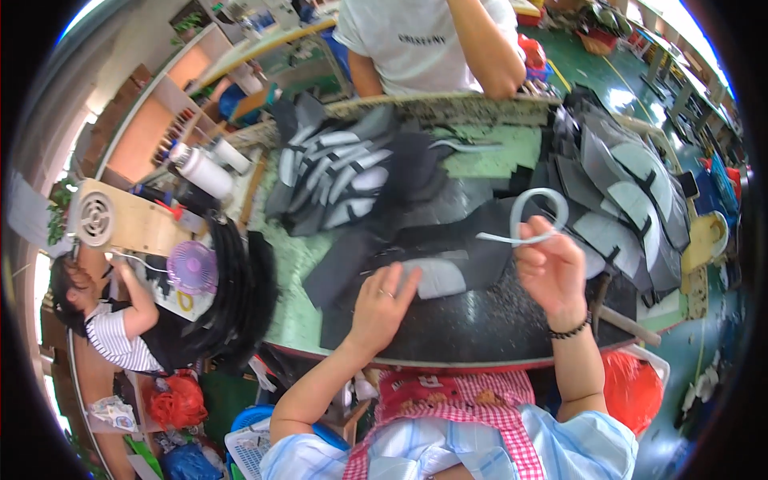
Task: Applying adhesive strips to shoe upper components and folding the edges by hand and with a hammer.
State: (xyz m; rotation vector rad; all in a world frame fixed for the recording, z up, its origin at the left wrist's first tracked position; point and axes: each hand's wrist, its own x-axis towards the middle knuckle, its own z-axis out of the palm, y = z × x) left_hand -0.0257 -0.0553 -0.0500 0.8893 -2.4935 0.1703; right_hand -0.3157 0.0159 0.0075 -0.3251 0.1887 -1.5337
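Gingham apron, left fingers loosely spread on dark sheet; right fingers pinching looped white strip

The single head view, fisheye, is worn on the person's head and faces down and forward. The desk spans mid-frame at close range, left hand just below centre; the floor, upper right, lies farther off.

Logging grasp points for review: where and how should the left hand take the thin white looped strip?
The thin white looped strip is probably best pinched at its loose tip, from the left: it juts leftward, clear of the right hand, which holds the strip near the loop's bottom.
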